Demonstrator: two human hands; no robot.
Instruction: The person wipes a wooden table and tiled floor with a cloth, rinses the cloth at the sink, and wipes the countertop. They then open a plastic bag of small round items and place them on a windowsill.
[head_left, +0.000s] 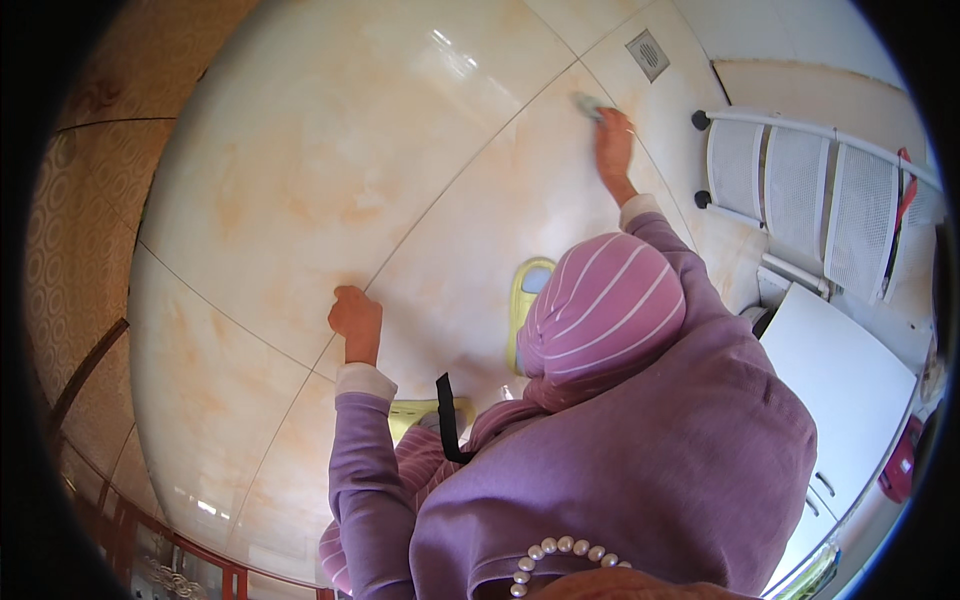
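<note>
Out at the far right, my right hand grips a small pale cloth or pad, blurred and pressed to the glossy tiled floor. Its exact kind is hard to make out. My left hand is curled into a fist at or just above a tile joint, with nothing visible in it. I squat between the two hands, with a yellow clog on one foot and another yellow clog partly hidden below my knee.
A metal floor drain lies beyond my right hand. To the right stand a white mesh rack on black-ended legs and a white cabinet. Brown patterned panelling runs along the left. A black strap hangs near my knees.
</note>
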